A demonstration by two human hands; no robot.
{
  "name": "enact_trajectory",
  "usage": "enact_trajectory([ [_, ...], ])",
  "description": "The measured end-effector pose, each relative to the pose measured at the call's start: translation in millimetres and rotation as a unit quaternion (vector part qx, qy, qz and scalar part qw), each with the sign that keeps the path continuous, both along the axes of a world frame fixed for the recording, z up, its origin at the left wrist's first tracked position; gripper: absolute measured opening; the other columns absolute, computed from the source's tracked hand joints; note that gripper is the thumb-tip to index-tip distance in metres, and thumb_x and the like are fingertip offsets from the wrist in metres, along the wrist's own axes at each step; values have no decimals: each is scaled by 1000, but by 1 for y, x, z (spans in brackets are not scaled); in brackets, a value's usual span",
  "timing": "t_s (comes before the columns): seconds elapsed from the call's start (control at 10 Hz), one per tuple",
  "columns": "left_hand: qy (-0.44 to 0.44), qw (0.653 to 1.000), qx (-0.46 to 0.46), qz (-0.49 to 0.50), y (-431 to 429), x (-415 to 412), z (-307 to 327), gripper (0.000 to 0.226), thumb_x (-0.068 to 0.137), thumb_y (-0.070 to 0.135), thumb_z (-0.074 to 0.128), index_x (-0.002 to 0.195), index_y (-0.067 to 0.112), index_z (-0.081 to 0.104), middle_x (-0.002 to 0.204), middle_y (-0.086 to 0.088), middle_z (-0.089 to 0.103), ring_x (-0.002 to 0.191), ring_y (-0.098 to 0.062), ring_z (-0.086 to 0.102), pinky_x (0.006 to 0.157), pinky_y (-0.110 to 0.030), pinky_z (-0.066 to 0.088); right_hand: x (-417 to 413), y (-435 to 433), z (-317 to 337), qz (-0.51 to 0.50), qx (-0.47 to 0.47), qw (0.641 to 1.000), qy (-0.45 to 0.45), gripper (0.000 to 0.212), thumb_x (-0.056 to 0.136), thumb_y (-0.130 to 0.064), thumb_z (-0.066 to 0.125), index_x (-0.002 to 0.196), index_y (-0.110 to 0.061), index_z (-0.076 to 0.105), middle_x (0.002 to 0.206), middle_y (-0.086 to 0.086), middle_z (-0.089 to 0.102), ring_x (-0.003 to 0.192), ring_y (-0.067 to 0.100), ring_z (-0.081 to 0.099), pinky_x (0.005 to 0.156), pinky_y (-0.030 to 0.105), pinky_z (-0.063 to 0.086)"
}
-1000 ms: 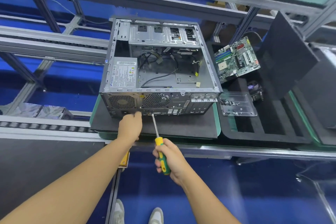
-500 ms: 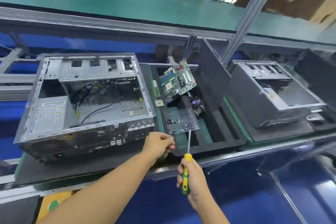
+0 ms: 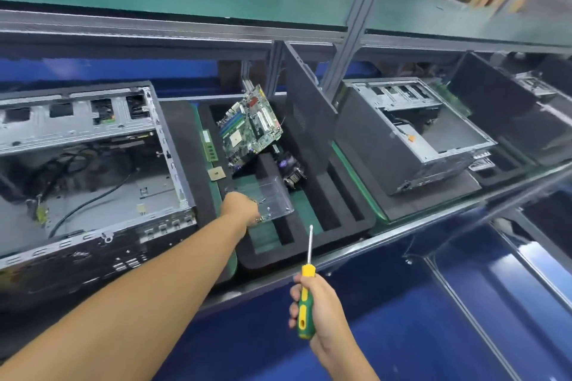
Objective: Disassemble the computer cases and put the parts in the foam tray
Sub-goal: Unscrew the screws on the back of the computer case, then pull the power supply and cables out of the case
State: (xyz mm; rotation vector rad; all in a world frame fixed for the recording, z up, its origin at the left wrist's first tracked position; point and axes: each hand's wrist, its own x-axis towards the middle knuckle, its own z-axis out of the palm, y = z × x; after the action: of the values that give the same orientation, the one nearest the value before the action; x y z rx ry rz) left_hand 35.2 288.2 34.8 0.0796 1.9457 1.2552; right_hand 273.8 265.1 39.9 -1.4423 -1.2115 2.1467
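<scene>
Noted left hand (image 3: 243, 209) over clear plastic screw box (image 3: 275, 195) in black foam tray (image 3: 278, 257); fingers hidden, grip not discernible. Logged right hand (image 3: 320, 303) wrapped round green-and-yellow-handled screwdriver (image 3: 305, 309), shaft up. Found open grey metal computer case (image 3: 93, 133) just left of tray, green motherboard (image 3: 250, 128) leaning inside.

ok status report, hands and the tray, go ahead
Left hand at the clear screw box in the foam tray, fingers hidden. Right hand grips the screwdriver, tip up. Motherboard already in the tray; nothing in the way.
</scene>
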Motion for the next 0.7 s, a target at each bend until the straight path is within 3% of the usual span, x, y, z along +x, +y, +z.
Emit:
enact_trajectory([
  [0.1, -28, 998, 61, -2, -25, 20, 43, 32, 97, -4, 51, 129, -6, 56, 97, -11, 66, 99, -31, 71, 68, -27, 59, -21, -3, 3, -8, -18, 999, 30, 19, 101, -15, 45, 103, -3, 59, 66, 7, 53, 48, 21, 48, 45, 31, 43],
  [0.2, -7, 987, 134, -92, -56, 26, 78, 29, 97, 0, 53, 126, 2, 59, 102, -12, 73, 82, -21, 74, 77, -33, 60, -55, -10, 5, 12, -26, 999, 42, 25, 102, -13, 38, 104, -3, 60, 67, 8, 53, 49, 22, 49, 46, 31, 43],
  [0.3, 59, 968, 188, -157, -100, 4, 111, 23, 98, 2, 51, 114, 7, 65, 91, -7, 77, 79, -19, 73, 76, -31, 57, -95, -19, 3, 58, 11, 998, 19, 21, 103, -15, 39, 100, -7, 58, 70, 7, 54, 51, 20, 53, 48, 33, 46],
  [0.4, 239, 937, 137, -217, -154, -43, 137, 23, 98, 10, 54, 111, 18, 70, 92, 7, 77, 82, -3, 71, 71, -12, 50, -136, -17, 0, 91, 76, 993, -2, 14, 105, -16, 45, 103, -7, 56, 68, 7, 59, 53, 20, 59, 52, 35, 51],
  [0.5, 391, 894, 11, -220, -210, -102, 147, 23, 98, 20, 54, 112, 27, 71, 100, 17, 73, 86, 2, 66, 76, -16, 49, -174, -9, -3, 139, 117, 982, -55, 11, 104, -13, 49, 107, -5, 55, 75, 13, 58, 58, 26, 59, 54, 38, 52],
  [0.6, 449, 854, -141, -220, -256, -152, 133, 26, 98, 26, 52, 117, 30, 69, 115, 12, 70, 102, -12, 64, 89, -30, 50, -208, -1, -9, 205, 177, 952, -139, 8, 100, -7, 50, 99, -7, 58, 77, 13, 55, 65, 27, 54, 56, 39, 53],
  [0.7, 479, 813, -226, -240, -289, -186, 108, 30, 97, 25, 50, 121, 28, 67, 126, 8, 65, 113, -17, 60, 95, -36, 47, -237, 7, -17, 279, 263, 895, -229, 34, 94, 12, 37, 114, -2, 61, 98, 17, 63, 83, 26, 54, 66, 34, 49],
])
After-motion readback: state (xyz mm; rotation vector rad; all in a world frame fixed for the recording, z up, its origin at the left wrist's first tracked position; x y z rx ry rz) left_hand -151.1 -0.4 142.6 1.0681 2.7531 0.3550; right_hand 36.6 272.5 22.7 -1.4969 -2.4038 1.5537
